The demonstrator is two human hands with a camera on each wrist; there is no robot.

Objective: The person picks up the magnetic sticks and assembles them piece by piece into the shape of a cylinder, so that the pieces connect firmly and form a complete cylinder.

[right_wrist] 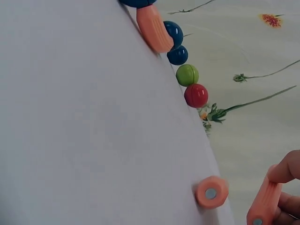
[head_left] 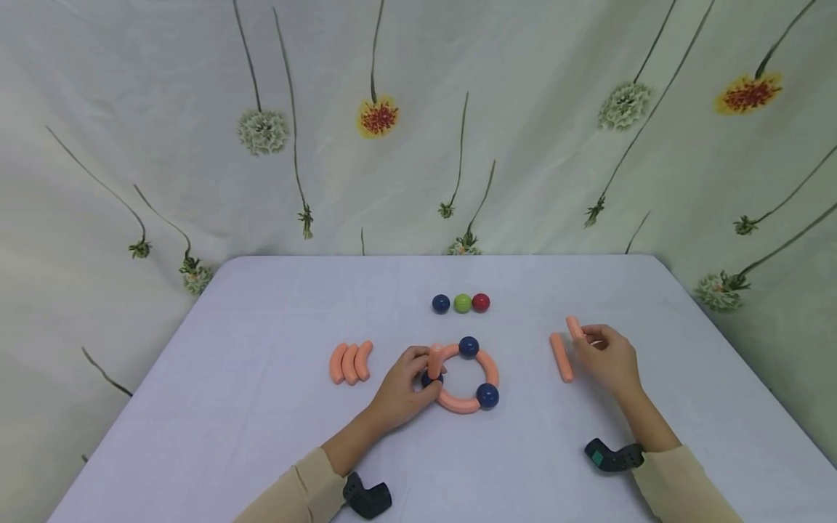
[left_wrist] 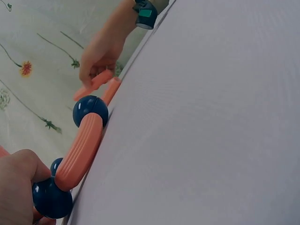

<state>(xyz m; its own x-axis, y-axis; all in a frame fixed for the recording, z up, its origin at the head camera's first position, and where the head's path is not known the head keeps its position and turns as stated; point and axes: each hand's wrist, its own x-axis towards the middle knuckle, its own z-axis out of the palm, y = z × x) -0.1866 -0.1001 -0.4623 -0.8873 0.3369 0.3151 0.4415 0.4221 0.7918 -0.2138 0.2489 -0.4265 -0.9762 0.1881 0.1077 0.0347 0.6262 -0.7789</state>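
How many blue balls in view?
4 blue balls: one left of the green ball; three in the ring: far, near right, left (partly hidden by the left hand).

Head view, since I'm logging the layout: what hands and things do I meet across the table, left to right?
Three curved orange pieces, left hand, orange-and-blue ring, loose straight orange piece, right hand.

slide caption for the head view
The left hand grips a ring of blue balls and curved orange pieces; the right hand holds an orange stick.
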